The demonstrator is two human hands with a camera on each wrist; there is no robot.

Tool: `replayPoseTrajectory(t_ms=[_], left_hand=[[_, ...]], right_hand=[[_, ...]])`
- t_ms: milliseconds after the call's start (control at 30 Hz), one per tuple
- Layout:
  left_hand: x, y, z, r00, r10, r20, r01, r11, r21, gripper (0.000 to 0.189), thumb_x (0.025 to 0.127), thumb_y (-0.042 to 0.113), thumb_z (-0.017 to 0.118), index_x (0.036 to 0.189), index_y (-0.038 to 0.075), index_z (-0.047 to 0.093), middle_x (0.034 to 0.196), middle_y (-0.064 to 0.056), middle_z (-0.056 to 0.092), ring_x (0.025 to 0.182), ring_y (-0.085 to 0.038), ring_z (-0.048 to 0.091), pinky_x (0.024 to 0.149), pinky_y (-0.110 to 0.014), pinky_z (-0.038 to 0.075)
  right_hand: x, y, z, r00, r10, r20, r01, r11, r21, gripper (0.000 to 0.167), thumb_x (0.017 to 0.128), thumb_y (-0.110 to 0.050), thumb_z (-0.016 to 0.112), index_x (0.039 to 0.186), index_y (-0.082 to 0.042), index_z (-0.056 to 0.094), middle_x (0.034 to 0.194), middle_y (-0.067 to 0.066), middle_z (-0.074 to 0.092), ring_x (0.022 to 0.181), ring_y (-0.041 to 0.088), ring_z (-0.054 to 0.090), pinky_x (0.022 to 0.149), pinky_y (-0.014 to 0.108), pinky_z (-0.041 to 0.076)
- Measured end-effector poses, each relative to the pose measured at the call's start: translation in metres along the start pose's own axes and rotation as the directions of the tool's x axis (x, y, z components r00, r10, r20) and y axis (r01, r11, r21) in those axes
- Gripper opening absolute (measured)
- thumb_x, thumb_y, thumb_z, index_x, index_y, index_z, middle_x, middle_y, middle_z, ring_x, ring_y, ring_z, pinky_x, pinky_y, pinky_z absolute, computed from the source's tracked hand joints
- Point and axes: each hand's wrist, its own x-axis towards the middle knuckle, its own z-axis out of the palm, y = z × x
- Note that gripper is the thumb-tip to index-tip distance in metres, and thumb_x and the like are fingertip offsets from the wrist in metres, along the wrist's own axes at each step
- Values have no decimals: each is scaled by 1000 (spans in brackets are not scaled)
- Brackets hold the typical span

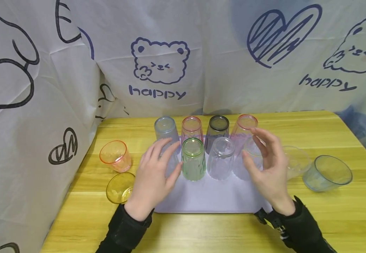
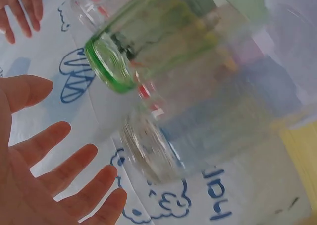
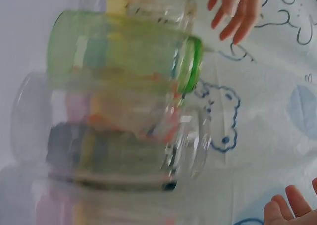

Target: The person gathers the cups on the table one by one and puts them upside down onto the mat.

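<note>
Two rows of glasses stand upside down on a pale lavender tray [image 1: 214,203]. At the back are a blue glass [image 1: 166,131], a red-rimmed glass [image 1: 191,131], a dark grey glass [image 1: 217,135] and a pink glass [image 1: 243,133]. The front row has a green glass [image 1: 194,161], a clear glass [image 1: 221,161] and a clear glass at each end, partly hidden by the hands. My left hand [image 1: 152,172] hovers beside the front-left clear glass [image 2: 158,145], fingers spread and holding nothing. Beside the front-right clear glass [image 1: 246,165], my right hand [image 1: 271,168] is empty, fingers loosely bent.
Left of the tray, an orange-rimmed glass [image 1: 116,156] and a yellow glass [image 1: 119,188] stand mouth up on the wooden table [image 1: 202,232]. A clear glass [image 1: 295,161] and a blue-grey glass [image 1: 326,174] are to the right. A printed cloth [image 1: 221,80] hangs behind.
</note>
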Motion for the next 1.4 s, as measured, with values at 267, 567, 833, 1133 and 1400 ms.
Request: replayPoseTrajectory(t_ms=[267, 567, 833, 1133, 1400], left_hand=[[-17, -19, -15, 998, -67, 2, 67, 997, 27, 55, 91, 32, 72, 141, 17, 56, 145, -14, 54, 133, -37, 52, 106, -57, 47], [-37, -37, -21, 991, -132, -29, 133, 989, 68, 61, 84, 36, 77, 137, 12, 59, 142, -17, 54, 127, -43, 53, 103, -63, 45], [-56, -51, -24, 973, -230, -18, 231, 969, 88, 69, 81, 37, 80, 140, 12, 55, 147, -20, 49, 129, -44, 50, 97, -65, 45], [-75, -62, -25, 946, -322, -24, 323, 941, 97, 78, 79, 44, 80, 145, 17, 50, 148, -22, 48, 126, -48, 49, 94, -66, 45], [-83, -64, -25, 932, -361, 18, 357, 928, 106, 82, 79, 46, 80, 147, 14, 47, 149, -25, 46, 125, -51, 51, 90, -67, 47]], right_hand=[[-6, -7, 26, 995, -26, 93, 20, 998, 66, 58, 77, 24, 58, 133, 21, 44, 134, 9, 59, 128, 19, 57, 108, 28, 49], [-20, -8, 60, 981, 32, 193, -50, 995, 89, 59, 77, 24, 60, 134, 20, 43, 135, 5, 59, 129, 13, 56, 108, 28, 50], [-32, -8, 91, 929, 177, 326, -216, 973, 86, 56, 85, 16, 62, 138, 9, 45, 131, 29, 55, 129, 14, 55, 107, 31, 52], [-48, -3, 115, 832, 338, 440, -432, 892, 133, 53, 91, 7, 62, 140, 5, 45, 134, 27, 55, 125, 36, 57, 106, 41, 53], [-58, 5, 129, 716, 458, 527, -617, 769, 170, 52, 93, 2, 59, 142, 6, 42, 132, 34, 53, 124, 43, 55, 105, 28, 52]])
